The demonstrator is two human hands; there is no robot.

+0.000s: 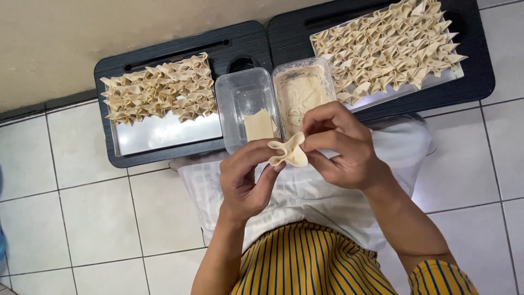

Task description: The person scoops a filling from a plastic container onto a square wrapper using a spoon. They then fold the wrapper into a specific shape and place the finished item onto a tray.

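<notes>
between both hands [292, 158], a folded dumpling wrapper [289, 152] is pinched.

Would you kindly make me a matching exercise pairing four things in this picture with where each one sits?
Things:
1. folded wrapper
2. flat wrappers
3. filling
4. fuller tray of dumplings

Places:
A. right clear tub
B. between both hands
C. far right, on a black board
D. left clear tub

Pairs: 1-B, 2-D, 3-A, 4-C
</notes>
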